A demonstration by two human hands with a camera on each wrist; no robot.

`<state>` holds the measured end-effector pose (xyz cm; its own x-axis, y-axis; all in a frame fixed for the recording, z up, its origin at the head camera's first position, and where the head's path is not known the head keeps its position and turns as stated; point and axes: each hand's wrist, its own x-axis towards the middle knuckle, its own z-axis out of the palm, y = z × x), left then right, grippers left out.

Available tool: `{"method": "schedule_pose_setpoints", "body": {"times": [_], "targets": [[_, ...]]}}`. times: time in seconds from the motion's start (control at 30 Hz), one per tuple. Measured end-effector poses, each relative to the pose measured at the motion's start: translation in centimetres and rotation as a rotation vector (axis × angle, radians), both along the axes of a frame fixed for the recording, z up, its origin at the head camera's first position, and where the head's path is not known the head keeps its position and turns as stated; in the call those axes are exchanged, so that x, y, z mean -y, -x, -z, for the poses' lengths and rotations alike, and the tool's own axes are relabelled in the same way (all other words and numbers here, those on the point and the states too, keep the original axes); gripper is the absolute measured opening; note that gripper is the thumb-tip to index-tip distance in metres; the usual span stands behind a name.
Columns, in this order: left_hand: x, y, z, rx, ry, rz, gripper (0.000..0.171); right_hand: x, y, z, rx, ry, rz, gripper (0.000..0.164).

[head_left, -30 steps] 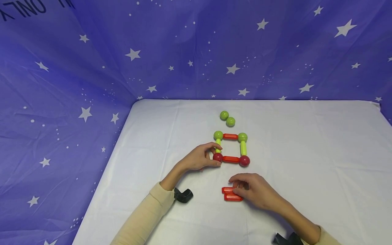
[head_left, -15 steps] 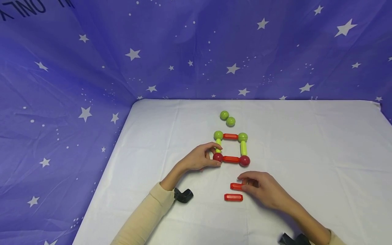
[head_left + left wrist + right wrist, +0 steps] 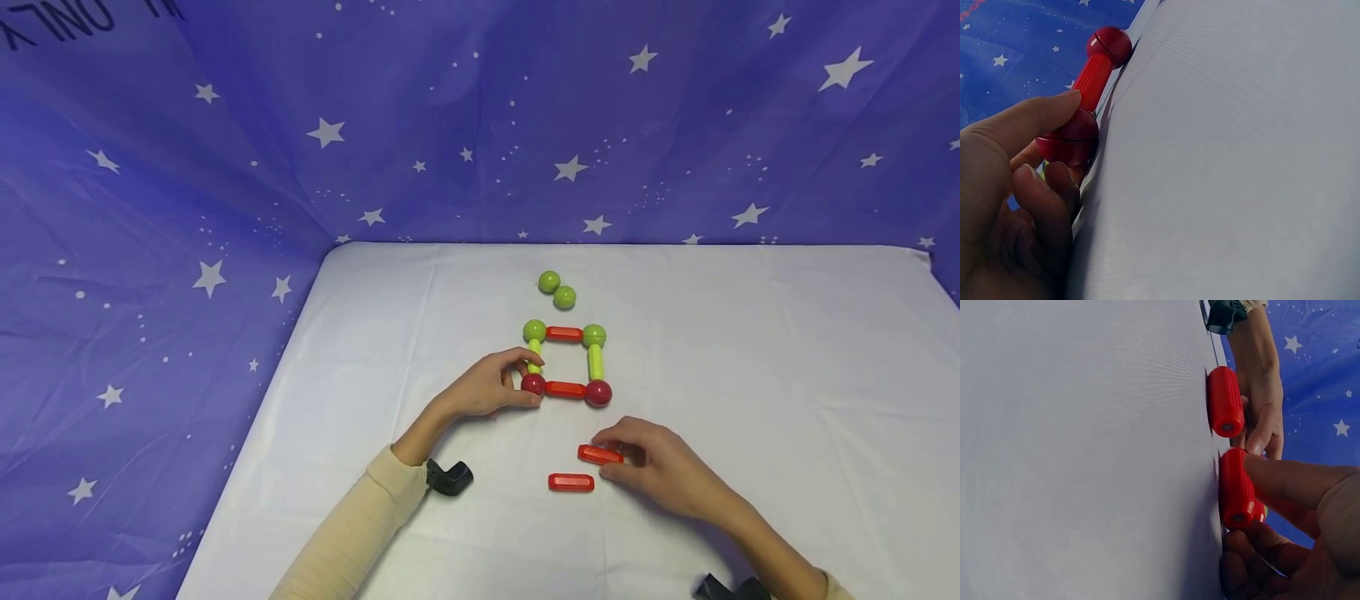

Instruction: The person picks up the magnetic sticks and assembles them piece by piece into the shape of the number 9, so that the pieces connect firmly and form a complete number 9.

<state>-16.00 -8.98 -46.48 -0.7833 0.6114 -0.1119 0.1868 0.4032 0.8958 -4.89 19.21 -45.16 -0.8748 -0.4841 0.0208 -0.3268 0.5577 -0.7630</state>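
A square of toy rods and balls lies flat on the white cloth: green balls (image 3: 594, 336) at its far corners, red balls (image 3: 598, 392) at its near ones. Red rods (image 3: 566, 390) and yellow-green rods (image 3: 596, 363) join them. My left hand (image 3: 480, 390) grips the near left red ball (image 3: 1066, 150) between thumb and fingers. Nearer to me, my right hand (image 3: 663, 468) pinches the end of a loose red rod (image 3: 597, 454), slightly turned, close over the cloth. In the right wrist view this ribbed rod (image 3: 1235, 490) shows a small grey disc at its end.
A second loose red rod (image 3: 571, 482) lies just nearer and left of the pinched one. Two loose green balls (image 3: 565, 297) sit beyond the square. Black wrist devices (image 3: 452, 479) show by both forearms. A blue star-printed curtain (image 3: 480, 125) borders the table behind and at left.
My right hand has drawn one red rod away from the other, right and slightly outward, turning it a little. The other rod and my left hand on the square have stayed put.
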Motion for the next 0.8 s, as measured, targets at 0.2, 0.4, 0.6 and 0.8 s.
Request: {"method": "schedule_pose_setpoints", "body": {"times": [0.2, 0.4, 0.6, 0.8], "targets": [[-0.01, 0.00, 0.05, 0.006, -0.004, -0.005, 0.049, 0.24, 0.15, 0.03, 0.018, -0.042, 0.002, 0.027], [-0.04, 0.02, 0.11, 0.012, -0.005, -0.004, 0.049, 0.20, 0.19, -0.16, 0.045, -0.053, -0.001, 0.031], [-0.06, 0.09, 0.23, -0.005, 0.000, -0.002, 0.049, 0.12, 0.07, -0.26, 0.058, -0.050, -0.012, 0.035], [-0.03, 0.03, 0.14, -0.003, -0.009, -0.001, 0.049, 0.08, -0.07, -0.19, 0.049, -0.047, 0.011, 0.034]]}}
